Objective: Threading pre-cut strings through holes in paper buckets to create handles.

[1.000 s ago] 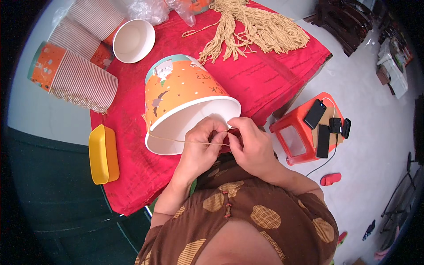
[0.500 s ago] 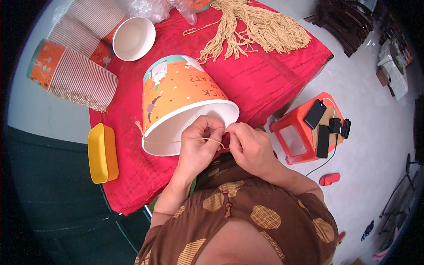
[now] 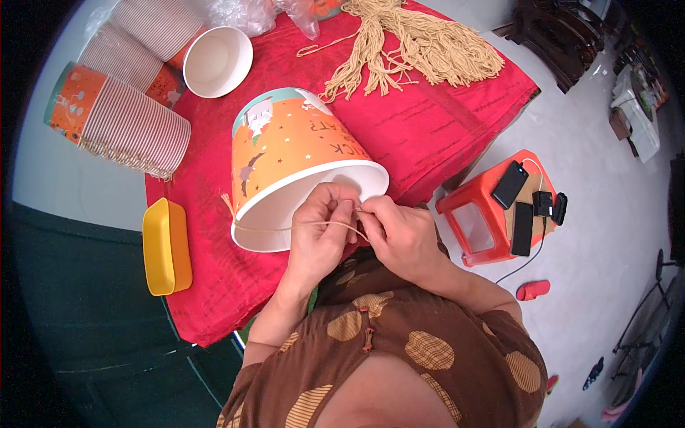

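Observation:
An orange paper bucket [image 3: 285, 135] with a teal base and white rim lies tilted on its side, its mouth turned toward me. A tan cord [image 3: 271, 228] runs from a frayed end at the rim's left side across the mouth to my hands. My left hand [image 3: 321, 225] pinches the cord just in front of the rim. Close beside it, thumb and forefinger of my right hand [image 3: 399, 232] grip the cord's end part. The fingertips nearly meet, and they hide the exact shape of the cord there.
A red cloth [image 3: 442, 135] covers the table. A bundle of tan cords [image 3: 435, 46] lies at the back. Stacked buckets [image 3: 135, 121], a single white-mouthed bucket [image 3: 217, 63] and a yellow tray [image 3: 168, 246] are on the left. Phones [image 3: 510, 184] rest on a red stool [image 3: 474, 228] at right.
My fingertips have shifted slightly at the cord, the right hand's a little to the left and closer to the left hand's. The bucket has barely moved.

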The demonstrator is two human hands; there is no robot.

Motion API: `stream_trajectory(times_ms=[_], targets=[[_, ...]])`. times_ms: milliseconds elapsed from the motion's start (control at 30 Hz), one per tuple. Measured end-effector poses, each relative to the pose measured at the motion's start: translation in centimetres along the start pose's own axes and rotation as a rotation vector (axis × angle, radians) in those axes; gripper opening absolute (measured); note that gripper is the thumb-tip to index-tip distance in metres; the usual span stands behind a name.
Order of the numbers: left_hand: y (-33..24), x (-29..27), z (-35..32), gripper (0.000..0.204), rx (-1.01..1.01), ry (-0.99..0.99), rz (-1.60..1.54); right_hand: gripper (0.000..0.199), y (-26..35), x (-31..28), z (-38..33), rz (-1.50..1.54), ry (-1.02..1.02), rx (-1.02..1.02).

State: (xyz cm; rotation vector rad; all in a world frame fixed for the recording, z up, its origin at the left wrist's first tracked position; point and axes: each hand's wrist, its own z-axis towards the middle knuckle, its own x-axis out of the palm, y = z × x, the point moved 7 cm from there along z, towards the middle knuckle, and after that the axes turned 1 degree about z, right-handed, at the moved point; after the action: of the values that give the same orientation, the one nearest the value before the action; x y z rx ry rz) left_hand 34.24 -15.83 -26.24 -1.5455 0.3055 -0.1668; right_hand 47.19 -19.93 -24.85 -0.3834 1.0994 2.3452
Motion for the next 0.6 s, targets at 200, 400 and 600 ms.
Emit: stream_trajectory(times_ms=[200,400,600], targets=[[-0.8,0.4,-0.4,0.019,0.006,0.025,0.024,0.013,-0.3,0.0,0.0,0.015,-0.006,0.002],[-1.8,-0.6,-0.6,0.018,0.35,-0.028,0.472,0.013,-0.5,0.4,-0.2,0.042,-0.014,0.027],[-2.2,0.1,-0.9,0.013,0.295,-0.042,0.554,0.014,-0.4,0.4,0.0,0.045,-0.022,0.032]])
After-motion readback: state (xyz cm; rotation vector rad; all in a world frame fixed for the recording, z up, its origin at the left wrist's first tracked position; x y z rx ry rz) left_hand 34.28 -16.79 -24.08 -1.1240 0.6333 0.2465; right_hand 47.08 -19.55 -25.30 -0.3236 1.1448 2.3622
